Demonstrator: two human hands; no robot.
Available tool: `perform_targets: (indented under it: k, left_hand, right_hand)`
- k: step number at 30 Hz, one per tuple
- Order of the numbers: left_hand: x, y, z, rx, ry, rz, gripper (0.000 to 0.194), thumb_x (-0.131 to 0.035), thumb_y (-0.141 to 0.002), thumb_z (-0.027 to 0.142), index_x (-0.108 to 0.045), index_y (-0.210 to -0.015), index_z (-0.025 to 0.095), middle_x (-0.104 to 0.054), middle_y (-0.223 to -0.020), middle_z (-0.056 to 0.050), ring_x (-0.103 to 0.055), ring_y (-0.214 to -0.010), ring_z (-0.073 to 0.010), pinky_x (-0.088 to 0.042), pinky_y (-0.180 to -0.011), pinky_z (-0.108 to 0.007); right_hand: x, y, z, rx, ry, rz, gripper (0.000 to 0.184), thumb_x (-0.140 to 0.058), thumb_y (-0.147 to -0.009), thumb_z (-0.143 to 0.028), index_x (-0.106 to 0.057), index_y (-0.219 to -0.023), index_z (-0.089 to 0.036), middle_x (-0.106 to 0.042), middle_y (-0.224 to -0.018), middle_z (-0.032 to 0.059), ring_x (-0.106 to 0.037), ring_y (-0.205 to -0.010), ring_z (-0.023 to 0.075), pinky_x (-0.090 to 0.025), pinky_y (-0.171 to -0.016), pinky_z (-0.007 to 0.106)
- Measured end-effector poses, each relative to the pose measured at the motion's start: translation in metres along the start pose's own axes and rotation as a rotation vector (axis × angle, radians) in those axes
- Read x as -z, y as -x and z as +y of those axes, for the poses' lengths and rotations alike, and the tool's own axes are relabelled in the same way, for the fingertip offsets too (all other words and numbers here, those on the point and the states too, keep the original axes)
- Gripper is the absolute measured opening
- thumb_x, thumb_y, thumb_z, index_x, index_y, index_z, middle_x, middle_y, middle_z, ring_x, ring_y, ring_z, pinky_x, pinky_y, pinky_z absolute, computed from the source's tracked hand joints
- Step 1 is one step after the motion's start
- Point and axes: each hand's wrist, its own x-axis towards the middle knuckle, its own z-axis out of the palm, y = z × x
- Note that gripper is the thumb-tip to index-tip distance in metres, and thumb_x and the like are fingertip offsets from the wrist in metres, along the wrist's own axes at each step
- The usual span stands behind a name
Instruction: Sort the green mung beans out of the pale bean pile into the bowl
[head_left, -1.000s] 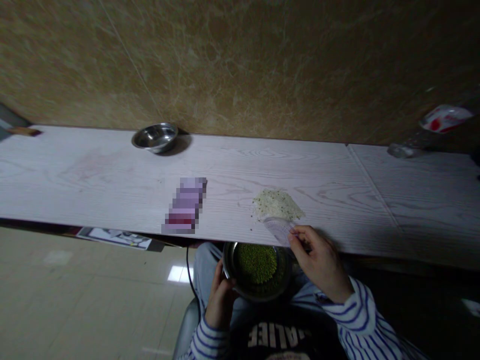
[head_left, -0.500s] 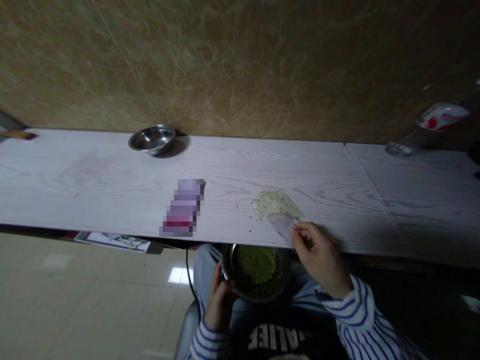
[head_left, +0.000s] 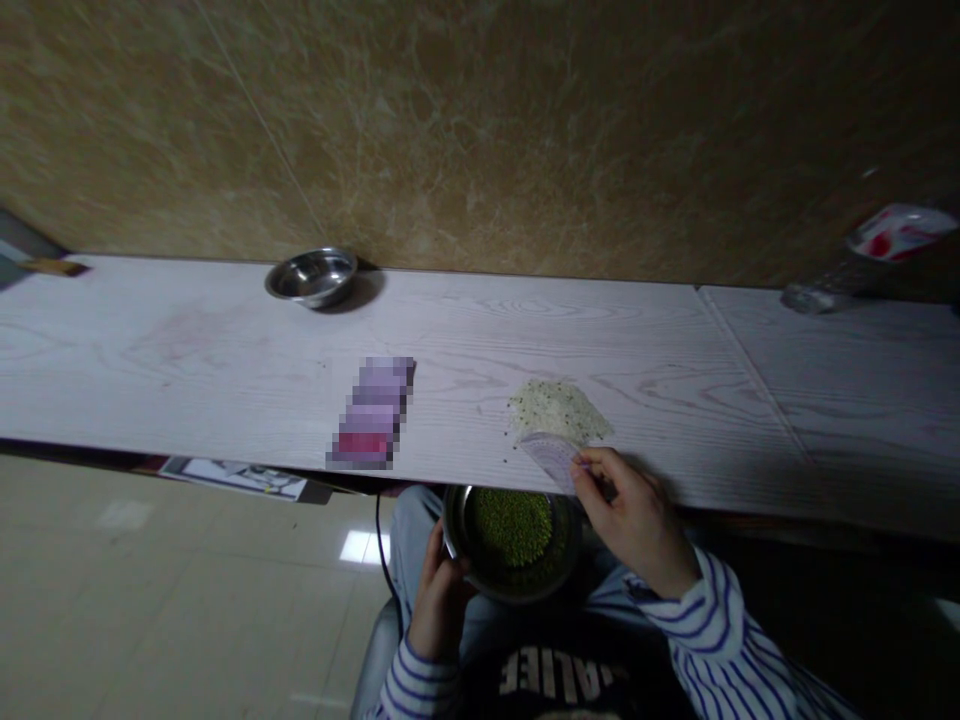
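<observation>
My left hand grips the rim of a steel bowl over my lap, just below the table's front edge. Green mung beans cover its bottom. Between the thumb and fingers of my right hand is a clear purplish protractor, its curved edge towards a low pile of rice. Dark and green specks, apparently mung beans, are scattered through the pile. A few lie loose at its left side.
A second steel bowl stands at the back by the wall. A pixelated flat object lies left of the pile. A clear plastic bottle is at the back right of the white table. A black cable hangs below the edge.
My right hand and the protractor have shifted slightly left along the pile's near side. The bowl in my left hand has stayed in place; the view has turned slightly.
</observation>
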Motion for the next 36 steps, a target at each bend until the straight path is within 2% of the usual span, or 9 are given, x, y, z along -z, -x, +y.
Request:
perform_targets:
  k: [4, 8, 11, 18, 23, 27, 32, 36]
  left_hand:
    - [0.002, -0.001, -0.001, 0.008, -0.004, -0.007, 0.064, -0.075, -0.065, 0.031, -0.067, -0.128, 0.033, -0.073, -0.118, -0.006, -0.063, -0.11, -0.0402, -0.055, -0.075, -0.046]
    - [0.001, 0.001, 0.001, 0.009, 0.008, -0.012, 0.057, -0.075, -0.066, 0.03, -0.069, -0.123, 0.032, -0.074, -0.114, -0.005, -0.065, -0.102, -0.0367, -0.055, -0.078, -0.045]
    - [0.0, 0.003, 0.004, -0.013, 0.008, -0.013, 0.053, -0.076, -0.066, 0.029, -0.072, -0.119, 0.033, -0.074, -0.113, -0.004, -0.064, -0.104, -0.0365, -0.056, -0.079, -0.045]
    - [-0.003, 0.002, 0.005, -0.021, -0.016, -0.011, 0.053, -0.078, -0.065, 0.032, -0.075, -0.118, 0.035, -0.075, -0.112, -0.004, -0.065, -0.102, -0.0371, -0.056, -0.078, -0.047]
    - [-0.005, 0.001, 0.008, -0.017, 0.025, 0.001, 0.058, -0.078, -0.063, 0.029, -0.074, -0.121, 0.033, -0.076, -0.115, -0.004, -0.065, -0.1, -0.0368, -0.057, -0.079, -0.047]
    - [-0.008, 0.004, 0.013, -0.04, 0.012, 0.023, 0.055, -0.076, -0.064, 0.029, -0.075, -0.119, 0.033, -0.075, -0.117, -0.003, -0.063, -0.106, -0.0373, -0.057, -0.079, -0.048]
    - [-0.007, 0.004, 0.015, -0.038, 0.022, -0.018, 0.055, -0.076, -0.065, 0.029, -0.074, -0.12, 0.032, -0.075, -0.118, -0.004, -0.063, -0.105, -0.0356, -0.056, -0.075, -0.042]
    - [-0.005, 0.003, 0.013, -0.029, 0.025, -0.031, 0.057, -0.076, -0.067, 0.029, -0.071, -0.125, 0.03, -0.074, -0.122, -0.005, -0.063, -0.105, -0.0328, -0.056, -0.075, -0.038]
  right_hand:
    - [-0.002, 0.0, -0.003, 0.03, 0.008, -0.016, 0.014, -0.053, -0.094, -0.026, -0.066, -0.092, -0.022, -0.076, -0.073, 0.004, -0.072, -0.062, 0.0188, -0.052, -0.055, 0.026]
    - [-0.006, -0.002, -0.008, 0.045, 0.004, -0.007, 0.014, -0.053, -0.095, -0.025, -0.066, -0.092, -0.022, -0.077, -0.075, 0.0047, -0.073, -0.064, 0.0188, -0.051, -0.055, 0.026]
    - [-0.008, -0.006, -0.01, 0.039, 0.04, 0.005, 0.015, -0.053, -0.094, -0.026, -0.067, -0.092, -0.022, -0.076, -0.071, 0.0034, -0.072, -0.061, 0.0185, -0.05, -0.055, 0.026]
    - [0.0, -0.009, 0.004, -0.101, 0.074, 0.04, 0.016, -0.052, -0.091, -0.032, -0.066, -0.089, -0.023, -0.071, -0.063, 0.0006, -0.06, -0.046, 0.0156, -0.045, -0.048, 0.026]
    - [0.008, -0.011, 0.01, -0.139, 0.037, 0.085, 0.017, -0.053, -0.09, -0.034, -0.066, -0.089, -0.023, -0.072, -0.066, 0.0025, -0.067, -0.056, 0.0179, -0.048, -0.051, 0.026]
    - [0.003, -0.017, 0.006, -0.102, 0.033, 0.065, 0.016, -0.053, -0.091, -0.032, -0.065, -0.09, -0.022, -0.072, -0.065, 0.0018, -0.065, -0.053, 0.0171, -0.045, -0.049, 0.026]
    - [-0.002, -0.021, -0.001, -0.053, 0.026, 0.012, 0.015, -0.052, -0.092, -0.03, -0.065, -0.091, -0.023, -0.074, -0.068, 0.0021, -0.069, -0.058, 0.0183, -0.049, -0.054, 0.027]
    - [0.001, -0.02, 0.001, -0.062, -0.012, -0.005, 0.014, -0.052, -0.092, -0.03, -0.065, -0.091, -0.023, -0.074, -0.069, 0.0026, -0.071, -0.06, 0.0183, -0.048, -0.051, 0.025]
